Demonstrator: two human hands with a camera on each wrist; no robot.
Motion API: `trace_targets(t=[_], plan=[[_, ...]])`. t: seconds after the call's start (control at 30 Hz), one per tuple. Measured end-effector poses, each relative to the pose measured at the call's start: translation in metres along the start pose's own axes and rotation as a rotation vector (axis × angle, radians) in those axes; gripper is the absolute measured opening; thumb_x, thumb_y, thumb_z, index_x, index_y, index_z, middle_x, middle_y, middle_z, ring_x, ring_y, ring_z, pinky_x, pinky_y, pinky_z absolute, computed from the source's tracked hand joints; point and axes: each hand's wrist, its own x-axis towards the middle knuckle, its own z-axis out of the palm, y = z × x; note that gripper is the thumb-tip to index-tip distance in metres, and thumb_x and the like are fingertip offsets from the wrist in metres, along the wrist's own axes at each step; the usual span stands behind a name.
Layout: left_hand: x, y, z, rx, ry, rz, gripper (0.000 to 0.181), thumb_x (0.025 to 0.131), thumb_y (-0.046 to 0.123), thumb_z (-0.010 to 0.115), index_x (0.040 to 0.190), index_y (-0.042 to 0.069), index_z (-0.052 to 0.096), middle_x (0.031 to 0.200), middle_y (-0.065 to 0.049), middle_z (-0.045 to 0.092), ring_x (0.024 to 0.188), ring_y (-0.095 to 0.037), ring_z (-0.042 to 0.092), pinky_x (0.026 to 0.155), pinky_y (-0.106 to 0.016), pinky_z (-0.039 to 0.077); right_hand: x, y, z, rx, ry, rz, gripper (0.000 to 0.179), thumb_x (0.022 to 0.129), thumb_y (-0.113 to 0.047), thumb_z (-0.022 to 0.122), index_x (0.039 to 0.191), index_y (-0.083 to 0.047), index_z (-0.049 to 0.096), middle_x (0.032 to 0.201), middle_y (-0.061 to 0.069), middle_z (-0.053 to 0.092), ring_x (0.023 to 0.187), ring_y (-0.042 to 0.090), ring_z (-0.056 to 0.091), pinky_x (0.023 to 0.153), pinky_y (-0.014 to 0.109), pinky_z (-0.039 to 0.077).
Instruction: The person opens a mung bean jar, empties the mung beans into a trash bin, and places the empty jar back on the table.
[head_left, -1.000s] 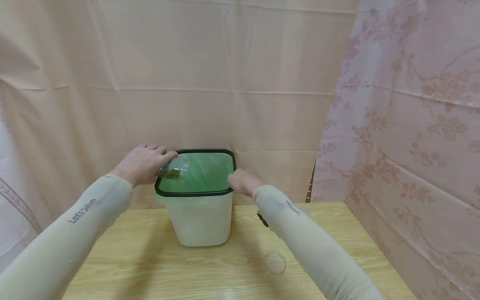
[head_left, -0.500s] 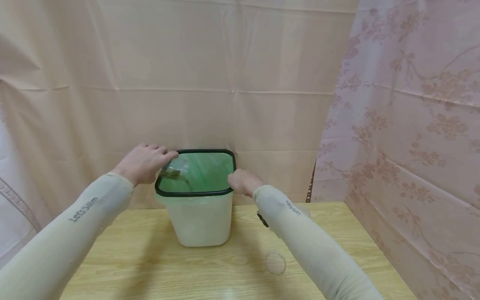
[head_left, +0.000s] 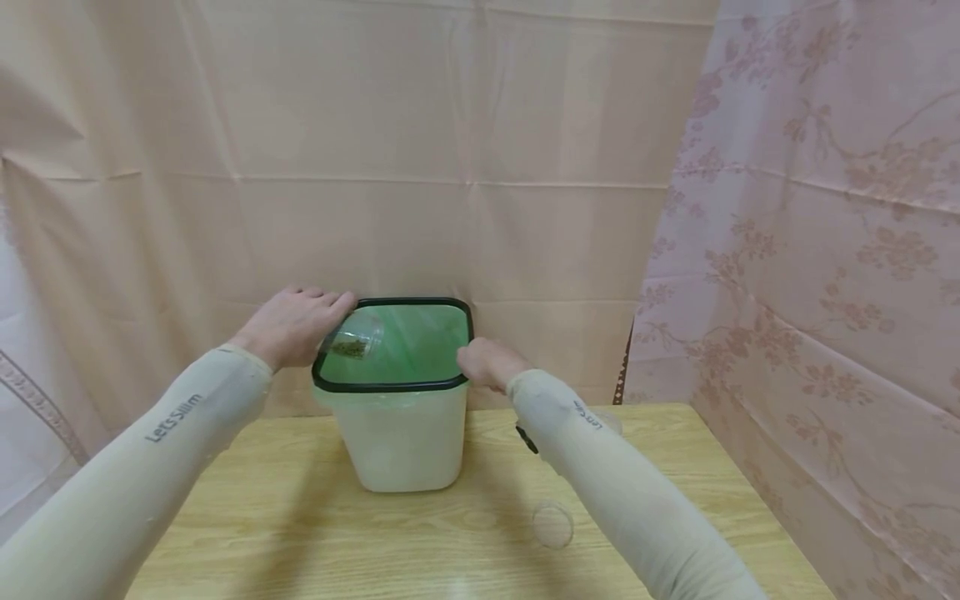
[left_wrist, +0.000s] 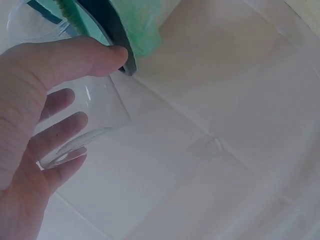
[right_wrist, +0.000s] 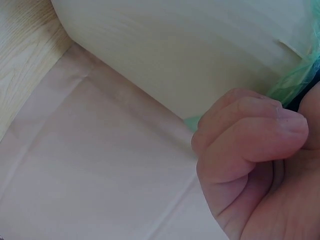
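Note:
My left hand (head_left: 296, 325) grips a clear jar (left_wrist: 97, 102), tipped sideways with its mouth over the trash bin (head_left: 401, 442). Dry green-brown flakes (head_left: 348, 347) show near the mouth of the jar. In the left wrist view the thumb lies along the jar beside the bin's dark rim, and the other fingers show through the clear wall. The bin is whitish, with a black rim ring (head_left: 390, 387) over a green liner bag (head_left: 423, 337). My right hand (right_wrist: 250, 145) holds the bin's right rim with curled fingers, right at the edge of the bag.
A round clear lid (head_left: 552, 525) lies on the wooden table (head_left: 420, 550), right of the bin. Part of another clear object (head_left: 609, 421) shows behind the right sleeve. A beige curtain (head_left: 375, 150) hangs close behind the bin.
Flakes slid out of the jar into the bin about half a second ago; a smaller heap shows in it now. The left hand has shifted slightly right; the right hand stays at the rim.

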Motion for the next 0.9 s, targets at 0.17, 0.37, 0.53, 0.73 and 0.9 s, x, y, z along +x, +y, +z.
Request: trace_targets(t=[0.17, 0.37, 0.53, 0.73, 0.9], plan=[[-0.0003, 0.0006, 0.0001, 0.007, 0.008, 0.015, 0.056, 0.075, -0.006, 0.083, 0.122, 0.001, 0.054, 0.111, -0.018, 0.067, 0.101, -0.039, 0.065, 0.085, -0.055, 0.053, -0.0005, 0.0011, -0.0002, 0.0, -0.001, 0.008, 0.038, 0.103, -0.029, 0.031, 0.074, -0.012, 0.048, 0.053, -0.002, 0.037, 0.04, 0.014, 0.029, 0.04, 0.029, 0.027], [-0.0007, -0.0004, 0.0008, 0.01, 0.046, 0.048, 0.062, 0.067, -0.009, 0.088, 0.12, 0.001, 0.057, 0.112, -0.019, 0.063, 0.103, -0.039, 0.061, 0.088, -0.054, 0.053, 0.0003, 0.0018, -0.0004, -0.004, -0.006, 0.012, 0.039, 0.104, -0.03, 0.03, 0.075, -0.012, 0.049, 0.052, -0.002, 0.037, 0.04, 0.014, 0.029, 0.04, 0.028, 0.027], [-0.0012, -0.0005, 0.0008, 0.012, 0.071, 0.066, 0.06, 0.067, -0.011, 0.087, 0.118, 0.001, 0.058, 0.11, -0.017, 0.062, 0.102, -0.037, 0.059, 0.089, -0.052, 0.053, 0.0008, 0.002, -0.0004, -0.002, -0.005, 0.006, 0.039, 0.104, -0.03, 0.03, 0.077, -0.012, 0.05, 0.053, -0.002, 0.038, 0.04, 0.014, 0.029, 0.04, 0.029, 0.027], [0.0001, 0.0006, 0.0002, 0.025, 0.061, 0.068, 0.057, 0.071, -0.012, 0.085, 0.12, 0.002, 0.06, 0.113, -0.017, 0.063, 0.105, -0.037, 0.059, 0.091, -0.053, 0.052, 0.0007, 0.002, -0.0005, -0.002, -0.008, -0.001, 0.037, 0.104, -0.03, 0.03, 0.079, -0.011, 0.051, 0.054, -0.001, 0.039, 0.04, 0.014, 0.029, 0.04, 0.028, 0.027], [0.0008, 0.0009, 0.001, 0.055, 0.057, 0.086, 0.057, 0.072, -0.013, 0.084, 0.121, 0.002, 0.06, 0.113, -0.018, 0.062, 0.106, -0.038, 0.059, 0.091, -0.053, 0.052, 0.0013, 0.0012, -0.0004, -0.001, -0.003, -0.003, 0.037, 0.103, -0.03, 0.03, 0.082, -0.011, 0.053, 0.058, 0.0, 0.042, 0.041, 0.014, 0.029, 0.041, 0.028, 0.028]])
